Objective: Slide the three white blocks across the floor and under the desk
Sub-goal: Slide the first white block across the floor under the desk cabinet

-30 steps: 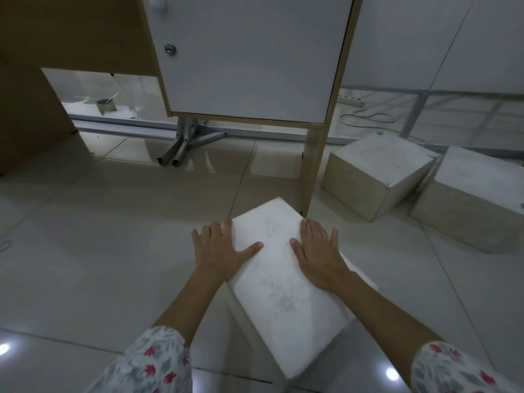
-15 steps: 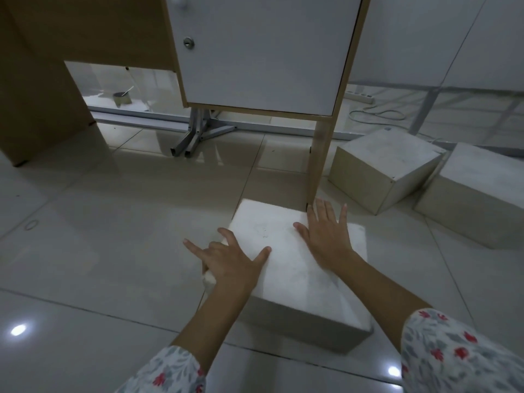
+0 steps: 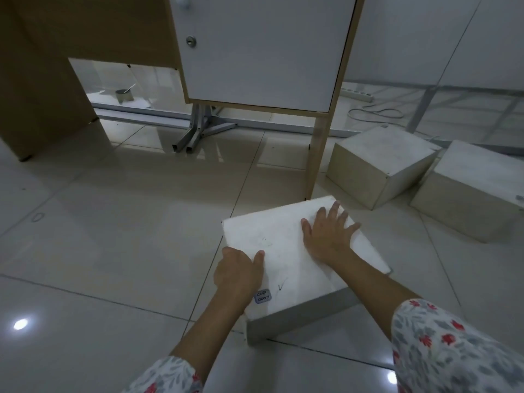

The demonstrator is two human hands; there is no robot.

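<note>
far left of the desk leg (image 3: pixel 317 154), a small metal tin (image 3: pixel 124 95) sits on the floor under the desk (image 3: pixel 261 49), behind a grey metal floor rail (image 3: pixel 147 118). the nearest white block (image 3: pixel 295 259) lies on the tiled floor (image 3: pixel 113 222), its far corner just short of the desk leg's foot and not yet under the desk. the left hand (image 3: pixel 239 272) wraps the block's near-left edge, thumb on top, fingers curled down the side and clamped on it. a small label (image 3: pixel 263 296) sits on top just beside that hand. the right hand (image 3: pixel 329 236) lies flat on the top, fingers spread apart, gripping nothing. right of the desk leg stand the second white block (image 3: pixel 380 160) and, farther right, the third white block (image 3: pixel 470 191), just beside each other.
</note>
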